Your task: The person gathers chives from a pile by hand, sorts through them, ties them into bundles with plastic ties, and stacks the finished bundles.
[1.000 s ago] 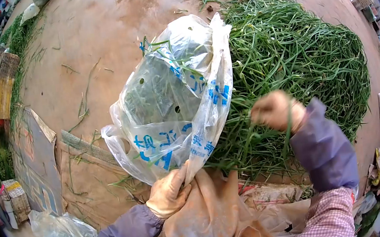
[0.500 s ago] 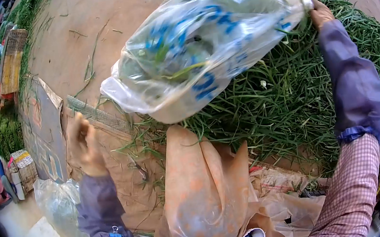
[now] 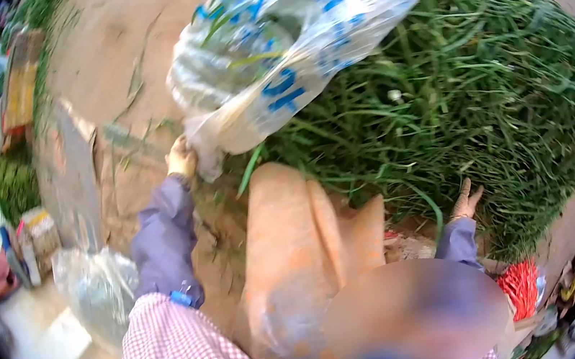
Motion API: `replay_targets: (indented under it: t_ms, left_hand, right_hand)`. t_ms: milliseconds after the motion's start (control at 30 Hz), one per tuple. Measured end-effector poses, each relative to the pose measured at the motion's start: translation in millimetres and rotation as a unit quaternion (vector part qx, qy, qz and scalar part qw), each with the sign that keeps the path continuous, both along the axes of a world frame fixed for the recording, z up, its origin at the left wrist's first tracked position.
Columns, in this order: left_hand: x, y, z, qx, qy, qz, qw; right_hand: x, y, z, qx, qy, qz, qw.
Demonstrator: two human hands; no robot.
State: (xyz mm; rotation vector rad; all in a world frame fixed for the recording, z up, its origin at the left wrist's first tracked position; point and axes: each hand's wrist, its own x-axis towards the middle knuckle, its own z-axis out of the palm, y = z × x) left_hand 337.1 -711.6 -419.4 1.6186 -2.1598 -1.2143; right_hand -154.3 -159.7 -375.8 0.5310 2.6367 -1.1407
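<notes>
A clear plastic bag (image 3: 277, 101) with blue lettering lies across the far side of a big heap of long green stalks (image 3: 439, 116). Some green blades show inside or through the bag. My left hand (image 3: 182, 158) pinches its near left corner, fingers closed on the plastic. At the heap's near right edge, my right hand (image 3: 466, 198) has its fingers apart and holds nothing. Its fingertips are close to the stalks; whether they touch is unclear. An orange-patterned cover (image 3: 286, 252) drapes over my lap between the two arms.
Brown sheeting (image 3: 117, 42) with scattered blades spreads at the upper left. Another clear plastic bag (image 3: 95, 288) stands left of my arm. Red strands (image 3: 522, 286) lie bundled at lower right. Boxes (image 3: 40, 234) and more greens (image 3: 15, 182) line the left side. A blurred oval hides part of the lower right.
My right hand has let go of the bag's far right end and come down beside the heap. My left hand has moved right and taken the bag's corner. The bag has shifted upward in view.
</notes>
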Motion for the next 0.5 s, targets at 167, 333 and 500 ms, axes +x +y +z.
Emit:
replay_targets:
  t_ms: [167, 333, 500]
  left_hand:
    - [25.5, 29.3, 46.6, -0.246, -0.027, 0.144, 0.958]
    - [-49.7, 91.7, 91.5, 0.105, -0.228, 0.115, 0.961]
    - [-134.3, 218.9, 40.6, -0.208, -0.244, 0.05, 0.946]
  right_hand:
    - [46.1, -94.9, -19.3, -0.338, -0.136, -0.038, 0.931]
    - [71.7, -195.2, 39.9, -0.567, -0.179, -0.061, 0.801]
    - [62.7, -222.2, 50.6, -0.609, -0.269, -0.041, 0.745]
